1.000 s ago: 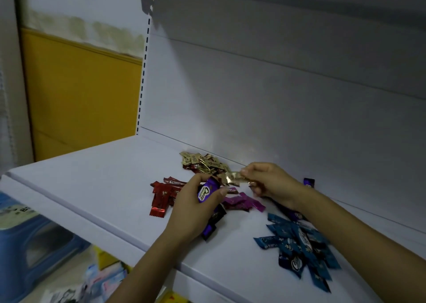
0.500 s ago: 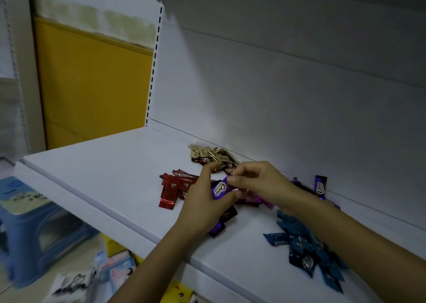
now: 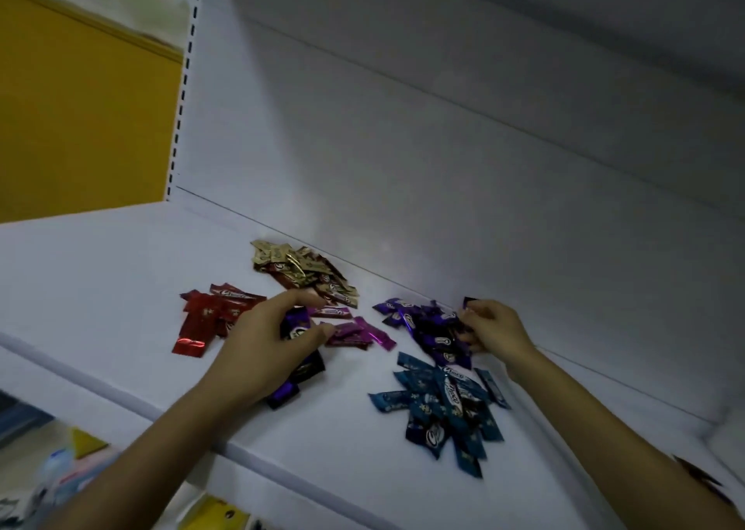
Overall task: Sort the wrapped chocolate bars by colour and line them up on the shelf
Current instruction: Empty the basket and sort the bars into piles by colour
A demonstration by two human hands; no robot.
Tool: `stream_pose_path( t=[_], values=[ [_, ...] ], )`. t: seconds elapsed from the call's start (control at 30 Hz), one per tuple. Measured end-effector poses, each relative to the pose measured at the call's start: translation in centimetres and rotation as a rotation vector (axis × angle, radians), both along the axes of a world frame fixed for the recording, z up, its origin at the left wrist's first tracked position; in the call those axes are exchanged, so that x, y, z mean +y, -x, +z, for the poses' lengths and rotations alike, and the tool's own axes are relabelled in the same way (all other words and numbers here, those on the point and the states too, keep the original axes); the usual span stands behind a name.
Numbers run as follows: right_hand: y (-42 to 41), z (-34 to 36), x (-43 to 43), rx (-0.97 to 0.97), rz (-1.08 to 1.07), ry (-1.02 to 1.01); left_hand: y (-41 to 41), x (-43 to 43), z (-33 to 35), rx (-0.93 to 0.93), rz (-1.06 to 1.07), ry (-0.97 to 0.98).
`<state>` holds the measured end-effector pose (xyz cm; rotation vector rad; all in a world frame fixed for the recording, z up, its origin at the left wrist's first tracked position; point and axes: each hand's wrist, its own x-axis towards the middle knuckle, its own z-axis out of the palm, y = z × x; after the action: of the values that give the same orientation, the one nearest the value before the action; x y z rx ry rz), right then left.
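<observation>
Five heaps on the white metal shelf [image 3: 100, 271]: gold foil bars [image 3: 302, 267] at its back; red bars [image 3: 213, 316], magenta bars [image 3: 354, 332], purple bars [image 3: 427, 330], blue bars [image 3: 439, 404] nearer its front. I see left hand [image 3: 270, 348] clasping a glossy purple wrapped bar [image 3: 297, 325] mid-shelf, right hand [image 3: 498, 334] pinching a dark wrapper [image 3: 469, 301] at its back wall.

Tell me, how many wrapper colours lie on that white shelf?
5: gold wrapped bars at the back wall, red wrapped bars left, magenta bars centre, purple bars by the right hand and under the left hand, blue bars front right. More may be hidden.
</observation>
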<state>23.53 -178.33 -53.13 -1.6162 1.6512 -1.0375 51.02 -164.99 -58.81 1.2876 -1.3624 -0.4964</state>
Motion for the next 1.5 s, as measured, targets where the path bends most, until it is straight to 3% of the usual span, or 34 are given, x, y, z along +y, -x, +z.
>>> stream_pose_path(
  t=[0.1,0.27,0.43,0.53,0.67,0.9,1.0,1.27,1.5],
  values=[
    [-0.7,-0.1,1.2,0.092,0.053,0.105,-0.1,0.0,0.1,0.031,-0.004,-0.018],
    [-6.1,0.7,5.9,0.183,0.497,0.095,-0.4,0.1,0.5,0.411,0.006,0.014],
    [-13.0,1.5,10.4,0.312,0.836,0.035,-0.4,0.3,0.7,0.453,0.055,0.028],
    [-15.3,0.4,11.0,0.444,0.779,0.224,-0.6,0.5,0.8,0.561,0.067,0.033],
    [-15.8,-0.4,10.3,0.377,0.739,0.257,-0.8,0.4,1.1,0.648,0.060,0.009],
    [-14.8,-0.7,8.5,0.151,0.731,0.133,-0.8,0.4,0.9,0.457,-0.242,-0.082],
    [-14.5,-0.6,8.0,0.141,0.761,0.086,-0.8,0.3,0.8,0.420,-0.287,-0.056],
    [-14.6,-0.7,7.0,0.037,0.710,0.121,-1.0,0.1,0.5,0.438,-0.305,-0.041],
    [-14.6,0.0,6.1,-0.058,0.574,0.018,-1.0,-0.4,0.2,0.337,-0.134,-0.068]
  ],
)
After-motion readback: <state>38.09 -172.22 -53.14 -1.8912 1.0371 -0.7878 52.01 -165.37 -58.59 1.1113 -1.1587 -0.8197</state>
